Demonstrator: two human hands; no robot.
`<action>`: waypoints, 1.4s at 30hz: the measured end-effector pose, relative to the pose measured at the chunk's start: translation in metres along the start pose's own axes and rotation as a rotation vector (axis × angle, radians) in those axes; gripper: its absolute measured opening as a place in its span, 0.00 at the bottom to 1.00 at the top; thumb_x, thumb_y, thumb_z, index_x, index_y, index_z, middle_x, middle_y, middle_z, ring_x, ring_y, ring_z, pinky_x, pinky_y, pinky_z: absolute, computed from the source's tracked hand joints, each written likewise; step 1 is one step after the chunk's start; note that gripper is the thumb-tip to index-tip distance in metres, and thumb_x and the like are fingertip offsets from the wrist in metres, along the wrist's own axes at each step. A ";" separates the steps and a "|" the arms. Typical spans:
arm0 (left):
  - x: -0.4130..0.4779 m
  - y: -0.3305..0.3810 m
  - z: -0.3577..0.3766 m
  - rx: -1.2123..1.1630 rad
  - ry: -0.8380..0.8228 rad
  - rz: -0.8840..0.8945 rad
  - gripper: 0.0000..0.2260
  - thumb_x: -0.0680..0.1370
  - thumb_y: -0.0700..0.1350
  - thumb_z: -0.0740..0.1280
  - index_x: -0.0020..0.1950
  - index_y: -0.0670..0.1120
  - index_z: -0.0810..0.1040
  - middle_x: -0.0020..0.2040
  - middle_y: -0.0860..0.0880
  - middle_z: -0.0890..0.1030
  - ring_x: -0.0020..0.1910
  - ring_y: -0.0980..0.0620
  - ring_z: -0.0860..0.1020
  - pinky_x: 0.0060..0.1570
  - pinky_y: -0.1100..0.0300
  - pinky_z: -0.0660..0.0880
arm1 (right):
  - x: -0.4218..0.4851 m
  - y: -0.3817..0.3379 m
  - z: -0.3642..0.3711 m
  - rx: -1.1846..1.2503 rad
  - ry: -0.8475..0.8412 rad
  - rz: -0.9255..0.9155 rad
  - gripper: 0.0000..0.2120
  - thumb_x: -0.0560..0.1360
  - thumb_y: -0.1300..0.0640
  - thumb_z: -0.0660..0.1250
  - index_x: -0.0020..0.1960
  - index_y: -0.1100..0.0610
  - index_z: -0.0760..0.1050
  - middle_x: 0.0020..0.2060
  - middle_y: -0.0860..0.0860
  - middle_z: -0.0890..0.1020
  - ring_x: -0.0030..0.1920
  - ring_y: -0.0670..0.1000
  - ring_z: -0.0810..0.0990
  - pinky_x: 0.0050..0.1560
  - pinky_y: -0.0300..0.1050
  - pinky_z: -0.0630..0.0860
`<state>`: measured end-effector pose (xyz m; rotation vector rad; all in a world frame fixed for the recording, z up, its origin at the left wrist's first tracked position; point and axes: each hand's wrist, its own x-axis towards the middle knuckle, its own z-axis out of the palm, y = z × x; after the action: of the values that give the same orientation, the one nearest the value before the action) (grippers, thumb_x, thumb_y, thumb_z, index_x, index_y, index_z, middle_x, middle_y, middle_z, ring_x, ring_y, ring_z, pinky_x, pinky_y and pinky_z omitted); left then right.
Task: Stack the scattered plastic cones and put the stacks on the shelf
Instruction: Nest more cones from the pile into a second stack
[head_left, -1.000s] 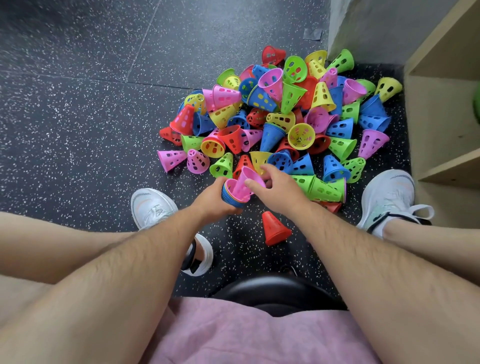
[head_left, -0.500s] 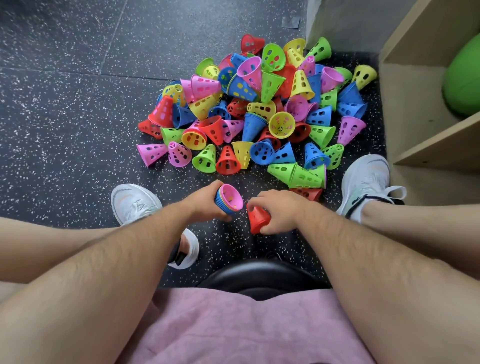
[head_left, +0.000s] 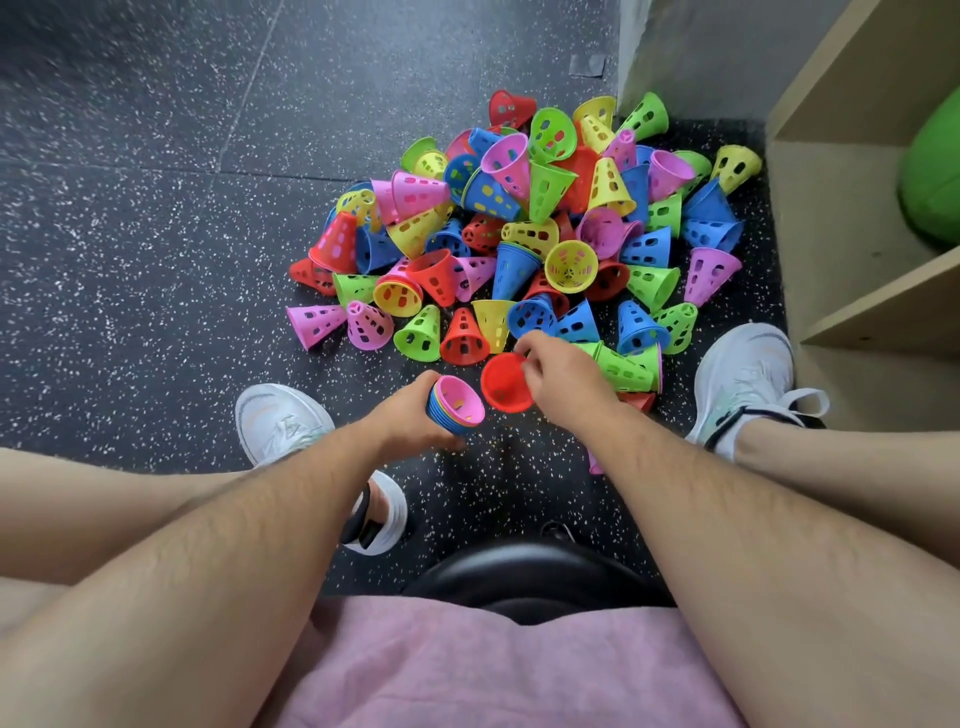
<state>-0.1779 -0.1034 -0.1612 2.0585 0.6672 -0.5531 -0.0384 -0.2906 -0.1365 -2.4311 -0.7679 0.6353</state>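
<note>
The right hand (head_left: 566, 387) had lifted the red cone (head_left: 504, 384) off the floor (head_left: 156, 260), pinching it at two o'clock of the stack (head_left: 457, 408) the left hand (head_left: 408, 418) gripped, seemingly ready to nest.

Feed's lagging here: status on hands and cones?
Left hand grips stack. Right hand pinches red cone beside it, not yet nested. Nothing between them; pile ahead.

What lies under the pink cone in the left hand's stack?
Nested rims show under the pink cone: mostly blue, with one thin yellow edge. The left hand grips the stack lower down, so the cone count is hidden.
</note>
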 end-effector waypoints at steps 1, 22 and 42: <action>0.000 0.000 -0.001 -0.006 0.018 -0.001 0.32 0.66 0.44 0.83 0.64 0.52 0.71 0.54 0.51 0.81 0.52 0.50 0.82 0.53 0.50 0.81 | 0.003 -0.002 -0.003 0.074 0.054 0.041 0.08 0.81 0.57 0.62 0.59 0.51 0.76 0.47 0.49 0.81 0.47 0.53 0.79 0.47 0.49 0.76; 0.032 0.064 0.033 -0.145 0.049 0.080 0.35 0.65 0.46 0.83 0.68 0.52 0.71 0.53 0.51 0.82 0.51 0.49 0.83 0.51 0.50 0.83 | -0.005 0.036 -0.027 -0.431 0.213 -0.111 0.17 0.73 0.62 0.67 0.60 0.54 0.80 0.54 0.53 0.77 0.58 0.59 0.72 0.58 0.55 0.71; 0.055 0.096 0.076 -0.114 0.025 0.069 0.31 0.67 0.44 0.83 0.64 0.52 0.71 0.51 0.54 0.80 0.49 0.56 0.79 0.47 0.62 0.75 | 0.002 0.081 -0.033 -0.611 -0.059 0.176 0.38 0.76 0.50 0.69 0.79 0.51 0.53 0.64 0.53 0.76 0.66 0.57 0.69 0.67 0.53 0.65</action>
<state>-0.0850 -0.1989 -0.1755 1.9762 0.6255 -0.4403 0.0127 -0.3574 -0.1593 -3.0745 -0.8760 0.6035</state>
